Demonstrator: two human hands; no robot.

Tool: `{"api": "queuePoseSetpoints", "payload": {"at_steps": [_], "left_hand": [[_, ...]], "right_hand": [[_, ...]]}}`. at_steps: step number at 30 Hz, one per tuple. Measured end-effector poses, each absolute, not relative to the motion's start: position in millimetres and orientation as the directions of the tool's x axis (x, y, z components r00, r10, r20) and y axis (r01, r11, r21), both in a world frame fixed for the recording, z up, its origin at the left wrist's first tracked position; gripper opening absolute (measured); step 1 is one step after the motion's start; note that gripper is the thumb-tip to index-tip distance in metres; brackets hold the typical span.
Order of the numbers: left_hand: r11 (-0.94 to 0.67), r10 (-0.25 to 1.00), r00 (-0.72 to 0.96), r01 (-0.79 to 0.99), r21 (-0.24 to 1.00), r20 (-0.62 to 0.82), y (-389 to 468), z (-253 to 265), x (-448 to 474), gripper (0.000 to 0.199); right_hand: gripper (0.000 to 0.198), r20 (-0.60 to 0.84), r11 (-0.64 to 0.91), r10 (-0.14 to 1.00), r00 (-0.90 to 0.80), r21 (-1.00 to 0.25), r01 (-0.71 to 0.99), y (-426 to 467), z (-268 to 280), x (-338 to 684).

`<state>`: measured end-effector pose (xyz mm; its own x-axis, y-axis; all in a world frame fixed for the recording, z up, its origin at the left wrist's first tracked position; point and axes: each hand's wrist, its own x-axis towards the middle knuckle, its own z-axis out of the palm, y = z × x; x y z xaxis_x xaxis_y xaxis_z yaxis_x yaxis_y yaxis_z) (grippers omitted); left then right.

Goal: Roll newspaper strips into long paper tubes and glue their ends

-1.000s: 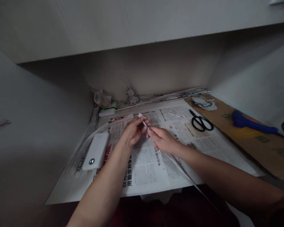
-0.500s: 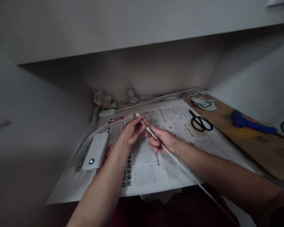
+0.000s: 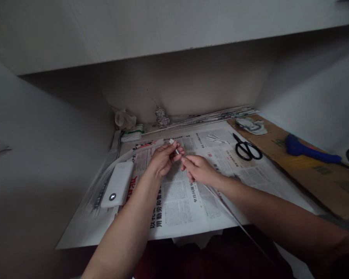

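Over the newspaper (image 3: 177,201), my left hand (image 3: 165,158) pinches the upper end of a thin white paper strip, whose short tip pokes out past the thumb. My right hand (image 3: 199,169) is closed on the same strip just below, its knuckles turned up and its fingertips almost meeting the left ones. From under the right palm the long paper strip (image 3: 228,210) runs down toward the table's front edge and beyond it. The fingers hide how the strip is folded or rolled between the hands.
Black-handled scissors (image 3: 244,149) lie right of the hands, near short white paper pieces (image 3: 216,138). A blue glue gun (image 3: 311,151) rests on cardboard (image 3: 331,186). On the left is a white power bank (image 3: 118,184). Long thin rods (image 3: 215,118) lie at the back, below an overhanging panel (image 3: 163,31).
My right hand has turned over, palm now downward, and its fingers have closed round the strip. The left hand keeps its pinch in nearly the same place.
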<state>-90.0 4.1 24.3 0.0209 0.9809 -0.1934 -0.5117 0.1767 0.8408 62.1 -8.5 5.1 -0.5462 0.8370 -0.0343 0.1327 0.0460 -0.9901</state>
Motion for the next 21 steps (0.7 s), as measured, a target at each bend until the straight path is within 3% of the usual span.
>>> {"api": "queuePoseSetpoints", "payload": {"at_steps": [7,11,14,17,19,21], "left_hand": [[0.090,0.981,-0.088,-0.587,0.804,-0.174,8,30,-103,0.012],[0.085,0.982,-0.064,-0.693,0.716,-0.179,9,34,-109,0.017],[0.086,0.984,-0.044,-0.733,0.675,-0.172,9,36,-110,0.019],[0.062,0.980,-0.091,-0.702,0.710,-0.175,10,35,-112,0.016],[0.035,0.973,-0.152,-0.655,0.755,-0.177,11,34,-113,0.013],[0.021,0.966,-0.191,-0.616,0.787,-0.176,11,32,-112,0.012]], "right_hand": [[0.039,-0.121,-0.050,0.801,-0.586,-0.989,0.136,-12,7,62],[0.039,-0.231,-0.368,0.652,-0.722,-0.929,-0.035,-14,12,63],[0.038,-0.211,-0.527,0.508,-0.835,-0.843,-0.108,-15,15,65],[0.042,-0.222,-0.382,0.580,-0.784,-0.924,-0.021,-16,16,66],[0.042,-0.177,-0.140,0.718,-0.673,-0.984,0.110,-15,14,66],[0.035,-0.048,0.132,0.810,-0.585,-0.956,0.260,-14,12,67]]}}
